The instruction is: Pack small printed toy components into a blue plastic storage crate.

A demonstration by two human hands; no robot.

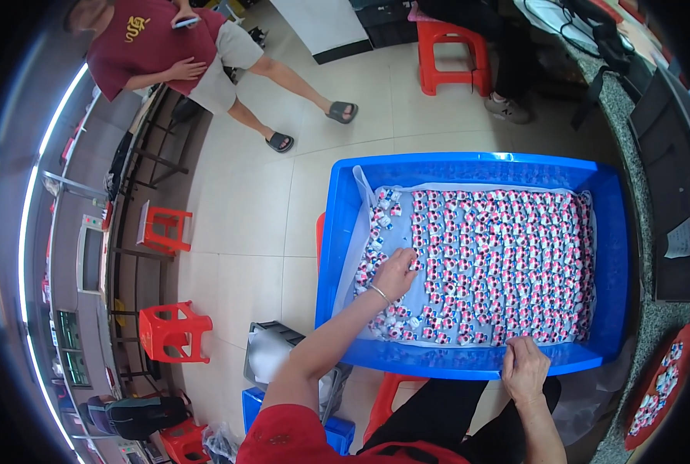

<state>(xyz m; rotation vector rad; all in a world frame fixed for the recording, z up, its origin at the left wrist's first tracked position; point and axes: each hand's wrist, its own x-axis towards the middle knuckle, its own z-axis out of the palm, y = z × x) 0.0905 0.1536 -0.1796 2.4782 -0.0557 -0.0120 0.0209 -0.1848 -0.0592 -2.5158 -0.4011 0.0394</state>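
A large blue plastic bin (475,362) lies before me, lined with a white sheet (358,224). Rows of small white, pink and blue figures (507,255) with dark eye-like spots cover most of the liner. Along the left side more loose figures (387,207) lie jumbled, and a narrow strip of bare liner separates them from the rows. My left hand (396,274), a bangle at its wrist, reaches over that strip with fingers pinched on a small figure at the rows' left edge. At the near rim, my right hand (526,362) has its fingers curled together; what they hold is hidden.
A red tray of similar figures (662,390) sits on the speckled counter (629,185) at right. Red stools (176,331) stand at left and at the back. A person in a maroon shirt (151,46) stands far left; another person's leg (512,69) shows at the back.
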